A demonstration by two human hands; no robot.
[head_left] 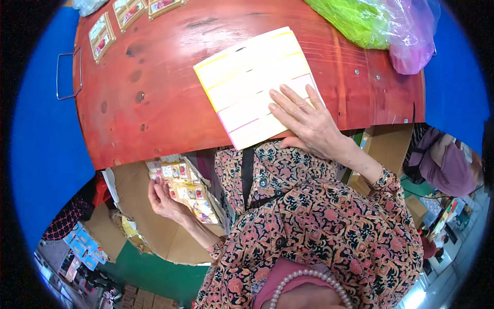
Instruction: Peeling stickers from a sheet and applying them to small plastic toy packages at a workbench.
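Note:
My right hand (pixel 309 123) lies flat on a white sheet (pixel 252 77) ruled with yellow and pink lines, fingers spread and the thumb near its lower edge. The sheet rests at a slant on the red table, close to its front edge. Below the table edge on the left, my left hand (pixel 169 203) reaches over an open cardboard box (pixel 136 201). Its fingers are stretched out beside small picture cards (pixel 193 193) in the box, and nothing shows in its grasp. Whether the fingertips touch the cards is not clear.
Several picture packs (pixel 101 37) lie at the table's far left. Green (pixel 350 20) and pink plastic bags (pixel 411 46) sit at the far right. A wire handle (pixel 69 76) juts from the left edge of the red table (pixel 170 87). Another cardboard box (pixel 388 147) stands below right.

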